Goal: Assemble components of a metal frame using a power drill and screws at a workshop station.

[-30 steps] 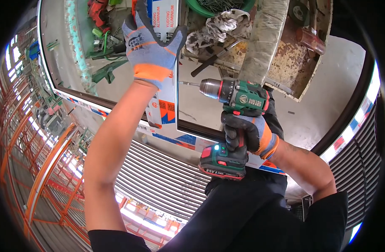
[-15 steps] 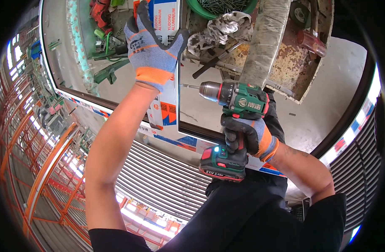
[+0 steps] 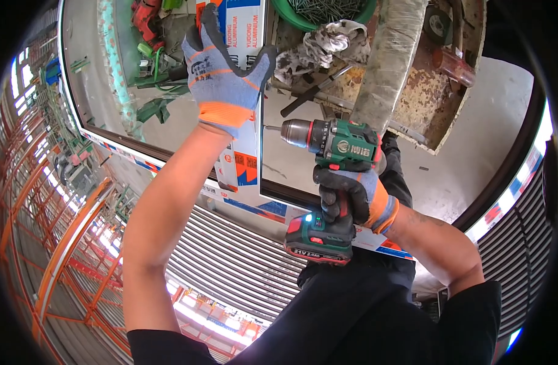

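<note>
1. At the middle of the view, over the bench, one green and black cordless drill [image 3: 352,146] is held with its nose toward the left.
2. The right hand [image 3: 358,194], in a glove, has its fingers curled around the grip of this drill; whether a finger presses the trigger, I cannot tell.
3. One thin bit [image 3: 271,128] comes from the chuck. Its tip is just beside the right edge of a wrapped bar [image 3: 246,143]; whether they touch is not clear.
4. The left hand [image 3: 221,76], also gloved, lies on this bar with palm down, fingers stretched and thumb spread wide; it grips nothing.
5. Around the bar runs one dark-edged frame [image 3: 291,196].
6. Farther up I count one green bowl [image 3: 286,13] with many nails or screws, too many to count, one stained cloth [image 3: 327,45], one black-handled tool [image 3: 300,101] and one disc [image 3: 436,25]. At upper left is one red tool [image 3: 147,24].
7. Writing is in four places: pale characters on the drill's side, white marks on its battery [image 3: 318,240], red lettering on the bar's film, and dark characters on the left glove.
</note>
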`<state>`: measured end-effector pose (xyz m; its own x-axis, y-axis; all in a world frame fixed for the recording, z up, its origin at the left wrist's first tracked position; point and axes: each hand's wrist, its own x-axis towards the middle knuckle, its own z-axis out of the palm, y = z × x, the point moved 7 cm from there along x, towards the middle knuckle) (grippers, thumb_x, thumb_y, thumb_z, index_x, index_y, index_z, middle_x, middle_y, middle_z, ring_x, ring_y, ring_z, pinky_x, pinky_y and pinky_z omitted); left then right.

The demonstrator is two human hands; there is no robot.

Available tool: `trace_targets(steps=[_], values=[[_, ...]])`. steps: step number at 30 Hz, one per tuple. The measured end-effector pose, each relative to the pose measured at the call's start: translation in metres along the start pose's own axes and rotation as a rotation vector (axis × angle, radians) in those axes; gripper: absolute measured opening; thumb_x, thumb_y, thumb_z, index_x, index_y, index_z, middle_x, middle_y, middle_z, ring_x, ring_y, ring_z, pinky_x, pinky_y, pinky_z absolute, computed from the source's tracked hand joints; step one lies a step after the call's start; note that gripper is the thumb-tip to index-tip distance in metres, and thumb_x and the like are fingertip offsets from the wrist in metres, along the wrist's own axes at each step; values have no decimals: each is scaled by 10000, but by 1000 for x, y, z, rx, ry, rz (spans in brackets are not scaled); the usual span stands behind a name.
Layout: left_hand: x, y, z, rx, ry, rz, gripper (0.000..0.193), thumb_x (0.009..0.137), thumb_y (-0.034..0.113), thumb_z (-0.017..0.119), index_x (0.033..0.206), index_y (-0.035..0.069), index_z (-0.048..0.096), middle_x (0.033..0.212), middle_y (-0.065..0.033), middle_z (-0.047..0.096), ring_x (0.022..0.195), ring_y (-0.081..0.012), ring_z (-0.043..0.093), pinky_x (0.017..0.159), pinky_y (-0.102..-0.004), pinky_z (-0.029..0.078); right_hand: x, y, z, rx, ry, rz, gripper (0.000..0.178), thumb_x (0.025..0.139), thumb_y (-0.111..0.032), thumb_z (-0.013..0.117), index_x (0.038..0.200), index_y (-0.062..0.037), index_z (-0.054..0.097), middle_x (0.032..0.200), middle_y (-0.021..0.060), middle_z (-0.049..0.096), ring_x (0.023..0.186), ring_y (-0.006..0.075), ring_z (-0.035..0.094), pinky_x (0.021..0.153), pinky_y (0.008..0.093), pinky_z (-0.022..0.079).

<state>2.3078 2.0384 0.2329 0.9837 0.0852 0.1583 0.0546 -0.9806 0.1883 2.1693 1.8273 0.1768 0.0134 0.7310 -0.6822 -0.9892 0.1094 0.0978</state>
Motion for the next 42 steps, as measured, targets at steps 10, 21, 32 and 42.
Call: trace_targets(steps=[10,21,32,42], values=[[-5,5,-7,-51,2,-97,948,718,310,758,1459,4,253,1355,-279,357,1223,-439,385,1061,-480,303,4,-3,8,-69,33,-35,185,855,-150,664,983,-72,556,638,54,549,480,151,543,434,271,463],[-12,-9,0,160,108,18,873,741,440,762,1417,60,361,1328,-222,443,1173,-383,455,997,-464,398,7,4,18,-168,92,-85,187,867,-140,661,1004,-21,617,603,59,558,444,151,540,405,257,428],[-13,-19,4,189,105,-103,845,728,443,766,1387,74,387,1292,-225,459,1150,-374,480,967,-432,440,10,6,15,16,-22,-29,189,870,-139,649,1021,-31,618,636,65,555,457,169,548,417,274,440],[-10,-19,7,128,-19,-237,961,711,484,747,1452,83,286,1353,-242,372,1220,-392,445,990,-430,427,-21,-3,9,-74,11,-159,260,860,-191,665,1079,-60,617,653,53,565,459,169,539,432,288,450]])
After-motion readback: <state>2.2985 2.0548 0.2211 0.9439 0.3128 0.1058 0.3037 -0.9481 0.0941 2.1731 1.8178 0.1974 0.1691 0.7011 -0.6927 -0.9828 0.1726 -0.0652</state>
